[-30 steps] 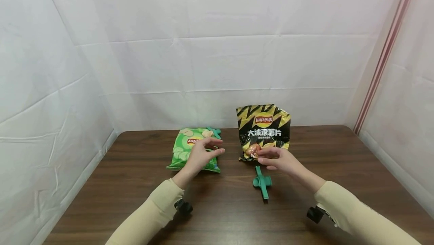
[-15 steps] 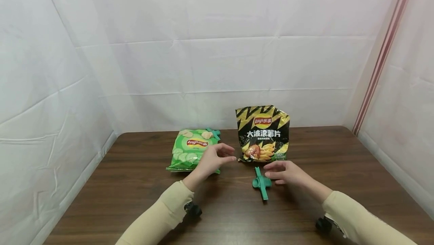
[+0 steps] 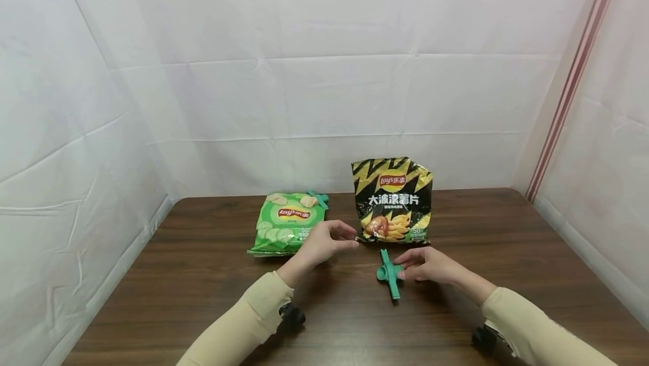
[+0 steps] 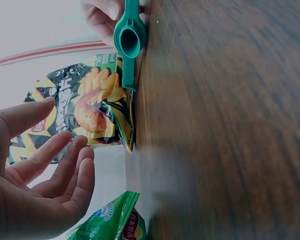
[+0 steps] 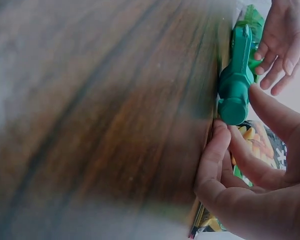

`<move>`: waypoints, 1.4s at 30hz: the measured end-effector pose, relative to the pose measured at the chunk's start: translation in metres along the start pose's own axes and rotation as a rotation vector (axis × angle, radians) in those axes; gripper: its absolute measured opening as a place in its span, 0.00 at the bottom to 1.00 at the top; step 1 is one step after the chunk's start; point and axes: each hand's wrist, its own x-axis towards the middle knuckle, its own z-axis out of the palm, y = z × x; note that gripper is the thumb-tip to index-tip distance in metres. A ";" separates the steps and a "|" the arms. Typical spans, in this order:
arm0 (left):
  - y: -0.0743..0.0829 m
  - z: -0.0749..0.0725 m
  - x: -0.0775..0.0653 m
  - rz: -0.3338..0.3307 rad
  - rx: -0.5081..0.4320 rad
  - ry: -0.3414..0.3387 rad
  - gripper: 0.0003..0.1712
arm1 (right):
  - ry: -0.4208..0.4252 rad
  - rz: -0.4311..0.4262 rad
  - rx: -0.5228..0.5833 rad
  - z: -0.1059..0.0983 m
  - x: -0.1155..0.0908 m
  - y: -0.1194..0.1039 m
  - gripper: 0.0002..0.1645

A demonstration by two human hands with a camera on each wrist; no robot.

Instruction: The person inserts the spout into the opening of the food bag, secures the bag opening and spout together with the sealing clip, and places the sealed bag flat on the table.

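My right hand (image 3: 431,266) is at the right side of a green bag clip (image 3: 389,273) with a round pour spout, lying on the table. In the right wrist view, its thumb and curled fingers pinch the clip (image 5: 234,95) around the capped spout end. My left hand (image 3: 324,245) hovers with loosely bent fingers and nothing in them, left of the clip and in front of a green chip bag (image 3: 284,222) that lies flat. Behind the clip stands a black and yellow chip bag (image 3: 392,200), upright with one top corner cut off.
A second green clip (image 3: 319,200) lies at the back right corner of the green bag, partly hidden by it. The dark wooden table (image 3: 203,298) ends at white cloth walls (image 3: 324,96) at the back and sides.
My right hand has come down from the front of the black bag to the clip and taken hold of its spout. My left hand has moved right and nearer, away from the green bag.
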 end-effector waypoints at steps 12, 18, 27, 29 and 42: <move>0.002 -0.005 0.000 -0.033 0.004 0.016 0.17 | -0.023 -0.039 -0.049 -0.001 0.004 0.000 0.24; 0.000 -0.006 0.000 -0.033 0.006 0.028 0.17 | -0.013 -0.045 -0.056 -0.001 0.005 0.000 0.23; 0.002 -0.008 0.000 -0.051 -0.007 0.022 0.18 | 0.007 -0.028 -0.027 0.000 0.006 -0.002 0.23; 0.003 -0.009 0.000 -0.054 -0.015 0.018 0.18 | 0.006 -0.024 -0.010 0.000 0.005 -0.004 0.23; 0.006 -0.010 -0.002 -0.041 -0.008 0.026 0.15 | -0.022 0.031 0.150 -0.002 0.000 -0.006 0.26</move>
